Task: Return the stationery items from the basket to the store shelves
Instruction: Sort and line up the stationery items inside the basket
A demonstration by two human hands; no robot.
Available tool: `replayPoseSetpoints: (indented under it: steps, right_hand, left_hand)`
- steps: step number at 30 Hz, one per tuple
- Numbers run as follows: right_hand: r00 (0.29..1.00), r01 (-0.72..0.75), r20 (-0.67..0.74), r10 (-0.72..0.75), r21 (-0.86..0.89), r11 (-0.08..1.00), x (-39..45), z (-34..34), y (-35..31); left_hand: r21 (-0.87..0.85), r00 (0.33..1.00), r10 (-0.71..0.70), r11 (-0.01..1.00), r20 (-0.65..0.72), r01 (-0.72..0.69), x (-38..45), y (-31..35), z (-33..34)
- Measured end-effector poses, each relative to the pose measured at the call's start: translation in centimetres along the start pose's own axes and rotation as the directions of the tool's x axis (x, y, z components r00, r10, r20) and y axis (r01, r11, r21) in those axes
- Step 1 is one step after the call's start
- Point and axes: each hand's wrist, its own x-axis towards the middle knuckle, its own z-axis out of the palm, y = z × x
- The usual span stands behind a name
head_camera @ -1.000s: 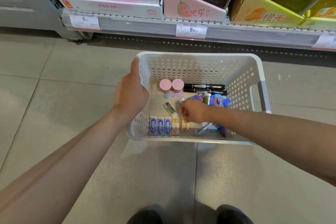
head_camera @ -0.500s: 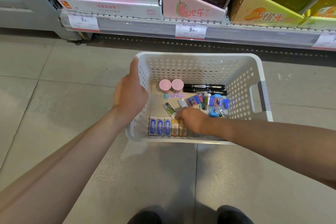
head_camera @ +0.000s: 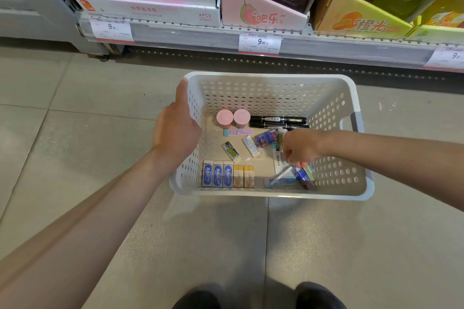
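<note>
Head view: basket (head_camera: 273,79) over grey tiled floor (head_camera: 75,108), below shelf (head_camera: 200,35).

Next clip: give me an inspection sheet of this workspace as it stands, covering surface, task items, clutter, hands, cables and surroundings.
Surface: grey tiled floor; white perforated plastic basket held above it.
Job's things: in the basket, two pink round containers side by side, two black markers along the far wall, three blue-labelled erasers and two orange-labelled erasers standing in a row at the near wall, small loose packets mid-floor.
Clutter: nothing seen.
Hands: left hand grips the basket's left rim; right hand is inside, fingers curled on small packaged items, exact item unclear.
Cables: nothing seen.
Surroundings: grey metal store shelf with price tags and coloured display boxes; dark shoes at bottom edge.
</note>
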Motion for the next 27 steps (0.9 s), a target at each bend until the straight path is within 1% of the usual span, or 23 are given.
replayPoseSetpoints:
  steps: [1, 2, 3, 5, 7, 9, 14, 27]
  right_hand:
    - [0.999, -0.032, 0.020, 0.035, -0.120, 0.992, -0.1, 0.3, -0.1]
    - [0.998, -0.066, -0.002, 0.067, -0.228, 0.971, -0.2, 0.6, -0.3]
    - [0.995, -0.091, -0.056, 0.077, -0.306, 0.948, -0.3, 1.0, -0.4]
    - [0.983, -0.151, -0.149, 0.103, -0.353, 0.923, -0.4, 1.6, -0.6]
    - [0.974, -0.184, -0.193, 0.116, -0.386, 0.904, -0.2, 2.2, -0.6]
    - [0.968, -0.205, -0.216, 0.129, -0.380, 0.902, 0.1, 2.5, -0.7]
    - [0.951, -0.247, -0.257, 0.171, -0.302, 0.921, -0.1, 2.6, -0.9]
    - [0.920, -0.311, -0.321, 0.226, -0.247, 0.918, -0.1, 3.5, -1.3]
  left_hand:
    - [0.005, 1.000, -0.005, 1.000, -0.004, 0.005, 0.0, 0.0, 0.0]
    - [0.010, 1.000, -0.007, 1.000, -0.006, 0.008, 0.0, 0.0, 0.1]
    - [0.014, 1.000, -0.007, 1.000, -0.008, 0.007, 0.0, -0.1, 0.1]
    - [0.021, 1.000, -0.002, 1.000, -0.010, 0.002, 0.0, -0.2, 0.1]
    - [0.027, 1.000, -0.002, 1.000, -0.011, 0.002, 0.0, -0.2, 0.1]
    - [0.034, 1.000, -0.004, 0.999, -0.013, 0.005, 0.1, -0.2, 0.1]
    - [0.037, 1.000, -0.011, 0.999, -0.015, 0.011, 0.0, -0.2, 0.2]
    - [0.042, 1.000, 0.024, 0.999, -0.020, -0.023, 0.0, -0.3, 0.3]
